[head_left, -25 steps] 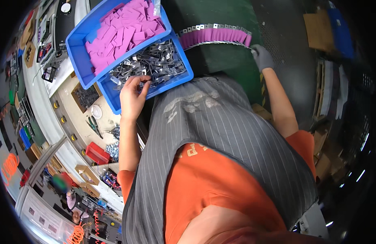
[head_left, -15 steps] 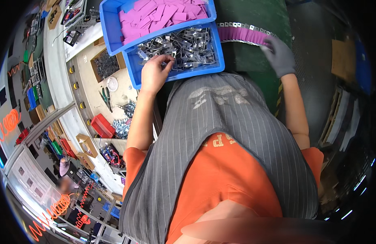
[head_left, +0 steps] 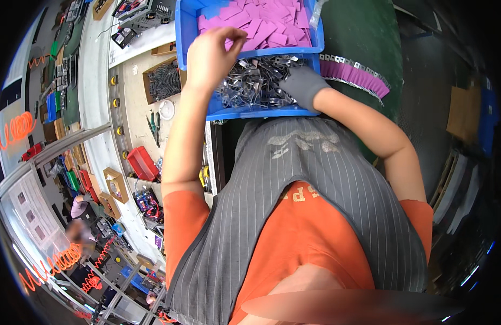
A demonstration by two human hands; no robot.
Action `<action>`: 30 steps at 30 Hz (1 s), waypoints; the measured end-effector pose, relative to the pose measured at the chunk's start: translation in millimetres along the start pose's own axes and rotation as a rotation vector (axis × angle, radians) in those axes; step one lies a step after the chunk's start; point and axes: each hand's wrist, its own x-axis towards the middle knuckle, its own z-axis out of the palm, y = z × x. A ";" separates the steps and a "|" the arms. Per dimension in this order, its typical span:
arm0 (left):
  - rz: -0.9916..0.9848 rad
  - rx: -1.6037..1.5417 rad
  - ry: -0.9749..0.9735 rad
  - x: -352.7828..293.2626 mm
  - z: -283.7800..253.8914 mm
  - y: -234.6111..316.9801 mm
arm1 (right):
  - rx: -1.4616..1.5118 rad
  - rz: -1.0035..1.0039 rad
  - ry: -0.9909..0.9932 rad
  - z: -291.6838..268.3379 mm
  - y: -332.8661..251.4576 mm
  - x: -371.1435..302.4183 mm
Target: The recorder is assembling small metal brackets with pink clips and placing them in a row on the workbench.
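Note:
My left hand (head_left: 210, 58), bare, is raised at the near left corner of a blue bin of flat purple pieces (head_left: 269, 26). Its thumb and fingertips are pinched together; whatever is between them is too small to make out. Closer to me stands a second blue bin (head_left: 250, 112), filled with small bent metal clips (head_left: 253, 84). My right hand (head_left: 304, 86), in a grey glove, reaches into the right side of those clips, its fingertips hidden. Right of the bins, a curved row of purple pieces with metal clips on their ends (head_left: 359, 77) lies on the green table (head_left: 359, 27).
To the left, a bench carries an open box of dark parts (head_left: 164, 81), a round white lid (head_left: 166, 110), green-handled pliers (head_left: 154, 130) and a red bin (head_left: 142, 163). Another person (head_left: 80, 230) is in the far left background. A cardboard box (head_left: 462, 114) stands at right.
My right hand has left the row of purple pieces and moved left into the metal clips. My left hand has risen from the clips toward the purple pieces. The view has shifted slightly.

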 end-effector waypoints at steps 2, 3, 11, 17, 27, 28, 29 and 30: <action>-0.047 0.088 -0.070 20.7 16.4 -26.7 | 0.064 -0.029 0.092 -5.8 -1.5 -18.8; -0.073 0.137 -0.127 32.0 26.2 -31.5 | 0.277 -0.022 0.198 -5.6 -1.7 -25.8; -0.180 0.338 -0.347 65.7 68.9 -45.3 | 1.665 0.161 0.356 15.3 14.5 -60.2; -0.148 -0.295 -0.065 22.3 11.1 7.8 | 1.818 0.092 0.581 -16.4 10.8 -100.9; -0.186 -0.752 -0.052 -50.1 25.0 51.3 | 1.665 -0.287 0.808 -54.6 6.7 -132.5; -0.184 -0.754 -0.053 -49.5 23.4 53.6 | 1.639 -0.251 0.778 -55.2 6.2 -134.5; -0.170 -0.697 -0.095 -49.1 20.2 56.9 | 1.638 -0.249 0.780 -55.0 6.4 -135.7; -0.155 -0.641 -0.139 -48.9 17.4 60.2 | 1.632 -0.214 0.743 -54.7 6.5 -137.2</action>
